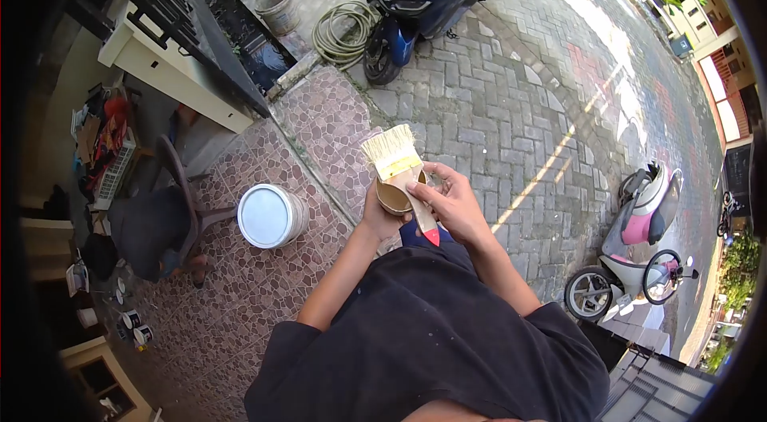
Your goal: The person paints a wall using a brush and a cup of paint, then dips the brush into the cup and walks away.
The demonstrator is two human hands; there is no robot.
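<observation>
A wide paintbrush with pale bristles and a wooden handle tipped in red is held by my right hand. Its bristles point up and away from me, and the handle slants down across a small round cup. My left hand is wrapped round the cup from the left side. The cup is brownish inside, and what it contains is hard to make out. Part of its rim is hidden behind the brush and my right fingers.
A white lidded bucket stands on the patterned tiles at left, beside a dark chair where a person sits. A coiled hose, a grey bucket and a blue motorcycle are ahead. A pink and white scooter is at right.
</observation>
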